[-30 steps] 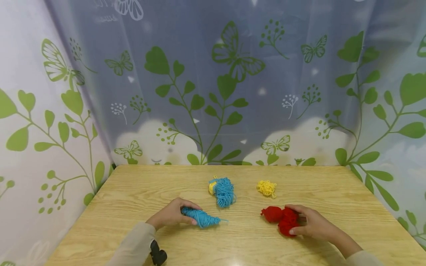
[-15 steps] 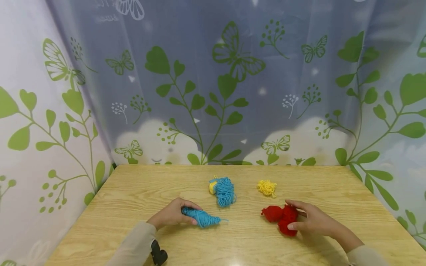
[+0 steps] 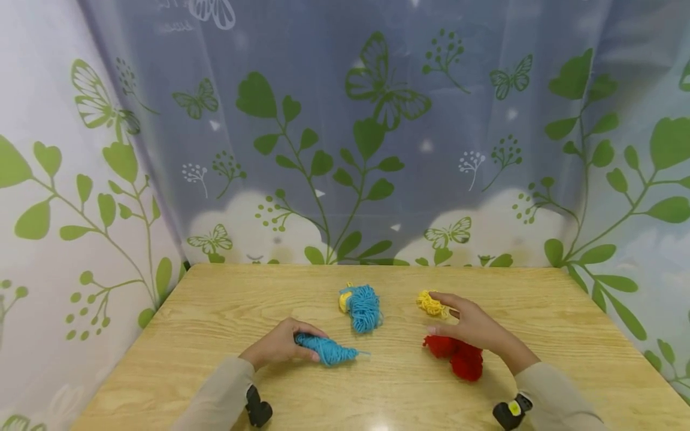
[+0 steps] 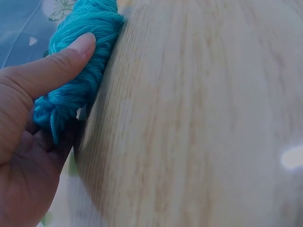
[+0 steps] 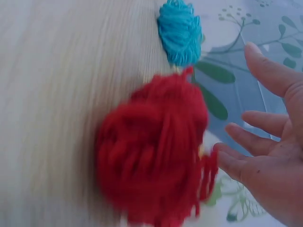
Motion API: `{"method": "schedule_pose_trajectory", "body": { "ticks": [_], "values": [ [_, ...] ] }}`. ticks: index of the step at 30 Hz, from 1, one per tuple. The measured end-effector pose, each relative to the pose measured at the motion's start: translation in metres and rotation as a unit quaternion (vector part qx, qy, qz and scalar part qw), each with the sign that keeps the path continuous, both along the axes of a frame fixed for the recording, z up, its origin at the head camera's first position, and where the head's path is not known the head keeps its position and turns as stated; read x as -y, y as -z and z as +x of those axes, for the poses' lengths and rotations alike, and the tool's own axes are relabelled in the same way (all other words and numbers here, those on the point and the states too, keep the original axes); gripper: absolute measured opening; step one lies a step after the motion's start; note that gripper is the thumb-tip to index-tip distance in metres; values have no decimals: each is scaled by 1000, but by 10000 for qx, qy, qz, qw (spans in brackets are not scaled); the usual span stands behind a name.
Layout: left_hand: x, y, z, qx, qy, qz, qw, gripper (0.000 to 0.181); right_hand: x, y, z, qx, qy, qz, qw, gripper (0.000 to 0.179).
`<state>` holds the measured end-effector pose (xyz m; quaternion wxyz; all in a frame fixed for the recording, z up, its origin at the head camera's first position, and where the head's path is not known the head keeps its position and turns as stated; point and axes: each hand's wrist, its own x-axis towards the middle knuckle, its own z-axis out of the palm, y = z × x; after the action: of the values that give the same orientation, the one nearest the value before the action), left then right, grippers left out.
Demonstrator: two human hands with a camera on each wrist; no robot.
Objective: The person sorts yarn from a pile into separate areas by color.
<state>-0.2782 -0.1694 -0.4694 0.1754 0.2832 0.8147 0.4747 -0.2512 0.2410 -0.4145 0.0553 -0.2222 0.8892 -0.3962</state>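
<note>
My left hand (image 3: 280, 346) grips one end of a blue yarn skein (image 3: 333, 352), thumb on the near side, the tapered end pointing right. In the left wrist view the thumb presses across the blue strands (image 4: 102, 23). My right hand (image 3: 471, 323) is over the far side of the red yarn (image 3: 466, 361), fingers spread and holding nothing. Its fingertips reach over a small yellow yarn bundle (image 3: 429, 303), partly covering it in the head view. The right wrist view has the red yarn (image 5: 156, 151) beside the open fingers, with a gap between.
A second blue yarn skein (image 3: 364, 309) with a yellow part (image 3: 344, 300) at its left lies mid-table toward the back. The wooden table (image 3: 242, 299) ends at a curtain (image 3: 302, 227) printed with leaves and butterflies. Dark wrist cameras (image 3: 257, 408) sit at both sleeves.
My right hand has let go of the red yarn and moved away and leftward toward the yellow bundle. The left hand stays in place with the blue skein.
</note>
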Motion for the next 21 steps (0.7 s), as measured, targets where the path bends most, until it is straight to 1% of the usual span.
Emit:
{"method": "schedule_pose_trajectory", "body": {
  "ticks": [4,7,15,17,21],
  "values": [
    [1,0,0,53,-6,42,10000,36,21,2,-11,47,-120,-240,9996,75],
    [2,2,1,55,-24,46,10000,36,38,3,-17,117,-137,-387,9991,73],
    [3,3,2,-56,-80,-22,9999,36,81,10,-35,497,-168,-622,9967,78],
    [2,3,1,-57,-51,8,10000,36,92,13,-38,596,-69,-633,9962,80],
    [2,3,0,-35,-37,54,10000,36,113,20,-41,777,324,-649,9943,84]
  ]
}}
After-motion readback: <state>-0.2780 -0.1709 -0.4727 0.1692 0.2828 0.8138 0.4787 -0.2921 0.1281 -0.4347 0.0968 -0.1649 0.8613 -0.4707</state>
